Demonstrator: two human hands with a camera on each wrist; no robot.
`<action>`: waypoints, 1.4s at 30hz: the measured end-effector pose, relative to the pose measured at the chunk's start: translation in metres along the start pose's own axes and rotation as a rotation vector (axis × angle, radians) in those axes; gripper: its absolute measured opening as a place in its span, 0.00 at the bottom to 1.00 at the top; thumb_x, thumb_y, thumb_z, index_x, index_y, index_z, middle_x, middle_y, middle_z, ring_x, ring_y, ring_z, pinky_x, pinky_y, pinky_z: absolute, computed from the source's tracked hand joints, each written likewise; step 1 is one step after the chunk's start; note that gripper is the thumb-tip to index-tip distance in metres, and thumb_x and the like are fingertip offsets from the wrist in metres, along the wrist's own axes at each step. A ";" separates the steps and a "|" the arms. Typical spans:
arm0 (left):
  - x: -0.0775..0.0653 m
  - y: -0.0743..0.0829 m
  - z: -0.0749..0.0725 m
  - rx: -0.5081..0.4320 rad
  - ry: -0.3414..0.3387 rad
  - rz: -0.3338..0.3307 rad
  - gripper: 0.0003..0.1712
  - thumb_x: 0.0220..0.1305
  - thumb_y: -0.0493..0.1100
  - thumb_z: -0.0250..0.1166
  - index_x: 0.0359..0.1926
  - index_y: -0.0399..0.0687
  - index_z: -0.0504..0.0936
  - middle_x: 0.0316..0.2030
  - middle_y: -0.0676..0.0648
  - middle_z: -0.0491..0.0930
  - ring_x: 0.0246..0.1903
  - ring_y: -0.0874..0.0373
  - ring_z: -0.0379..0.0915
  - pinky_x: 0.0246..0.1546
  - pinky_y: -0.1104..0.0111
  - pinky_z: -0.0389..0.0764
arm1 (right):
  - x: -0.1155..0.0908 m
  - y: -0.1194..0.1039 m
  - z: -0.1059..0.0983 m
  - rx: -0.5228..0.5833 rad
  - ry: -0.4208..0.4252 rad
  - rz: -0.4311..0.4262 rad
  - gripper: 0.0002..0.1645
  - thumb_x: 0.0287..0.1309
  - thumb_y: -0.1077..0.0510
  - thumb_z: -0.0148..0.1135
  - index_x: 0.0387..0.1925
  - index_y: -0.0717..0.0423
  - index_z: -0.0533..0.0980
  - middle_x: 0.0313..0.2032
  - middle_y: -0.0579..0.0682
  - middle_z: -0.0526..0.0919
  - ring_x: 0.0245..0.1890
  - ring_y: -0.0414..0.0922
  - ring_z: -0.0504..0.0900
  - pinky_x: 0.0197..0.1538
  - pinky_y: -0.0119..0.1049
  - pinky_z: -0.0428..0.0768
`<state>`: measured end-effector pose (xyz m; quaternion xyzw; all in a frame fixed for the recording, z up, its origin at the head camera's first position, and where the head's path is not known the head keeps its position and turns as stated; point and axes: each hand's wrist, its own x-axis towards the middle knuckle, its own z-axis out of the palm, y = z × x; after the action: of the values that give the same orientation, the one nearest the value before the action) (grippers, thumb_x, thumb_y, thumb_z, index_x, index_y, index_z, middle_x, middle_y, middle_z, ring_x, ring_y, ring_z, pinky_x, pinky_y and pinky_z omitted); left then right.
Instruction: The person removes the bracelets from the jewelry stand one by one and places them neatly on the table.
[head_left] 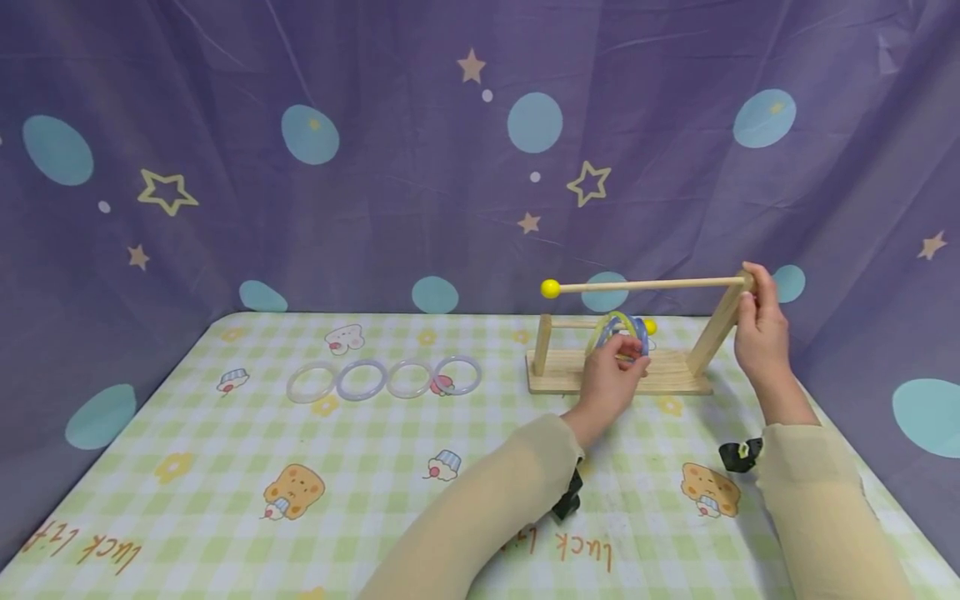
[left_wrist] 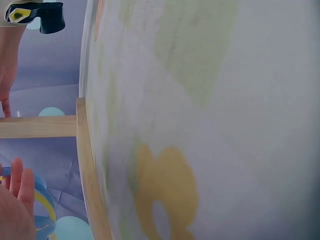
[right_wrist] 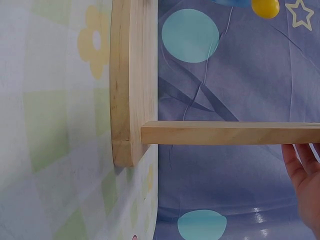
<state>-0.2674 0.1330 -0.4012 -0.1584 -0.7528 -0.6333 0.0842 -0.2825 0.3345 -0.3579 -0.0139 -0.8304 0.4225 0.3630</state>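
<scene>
A wooden stand [head_left: 555, 382] has a short post [head_left: 542, 346] and a taller, slanted post [head_left: 718, 329]. Two dowels run sideways from the posts, each tipped with a yellow ball [head_left: 551, 288]. Blue and yellow-green rings [head_left: 598, 335] hang around the lower dowel. My left hand [head_left: 609, 383] holds these rings, with its fingers curled at their near side; the left wrist view shows a blue ring [left_wrist: 46, 227] beside the fingers. My right hand [head_left: 763, 337] grips the top of the taller post; in the right wrist view its fingertips lie against that post [right_wrist: 225, 133].
Several pale translucent rings, among them a lilac ring [head_left: 362, 399], lie in a row on the checked tablecloth [head_left: 360, 467] left of the stand. A purple curtain [head_left: 420, 167] with stars and dots hangs behind and at both sides. Black wrist devices [head_left: 738, 456] show at both sleeves.
</scene>
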 end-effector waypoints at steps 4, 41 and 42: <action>0.002 0.002 0.000 0.008 -0.008 0.009 0.07 0.61 0.34 0.69 0.40 0.42 0.81 0.32 0.52 0.81 0.22 0.71 0.75 0.23 0.78 0.76 | 0.000 -0.001 0.000 0.001 -0.005 0.001 0.23 0.75 0.56 0.39 0.68 0.44 0.64 0.36 0.46 0.68 0.33 0.39 0.66 0.37 0.30 0.65; -0.035 0.038 -0.105 -0.015 -0.367 0.187 0.07 0.65 0.33 0.63 0.44 0.40 0.80 0.35 0.50 0.79 0.30 0.65 0.71 0.30 0.75 0.75 | 0.001 -0.002 0.002 -0.013 0.005 0.009 0.23 0.75 0.55 0.39 0.68 0.43 0.64 0.37 0.44 0.68 0.35 0.42 0.67 0.38 0.28 0.64; -0.037 0.036 -0.109 0.000 -0.381 0.199 0.07 0.65 0.33 0.63 0.44 0.40 0.80 0.36 0.49 0.80 0.30 0.65 0.71 0.30 0.75 0.75 | 0.000 -0.002 0.002 -0.016 0.004 0.012 0.23 0.75 0.55 0.39 0.68 0.43 0.64 0.37 0.43 0.69 0.35 0.42 0.67 0.38 0.28 0.64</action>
<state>-0.2280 0.0262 -0.3599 -0.3488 -0.7357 -0.5806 0.0025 -0.2832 0.3322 -0.3567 -0.0228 -0.8329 0.4178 0.3621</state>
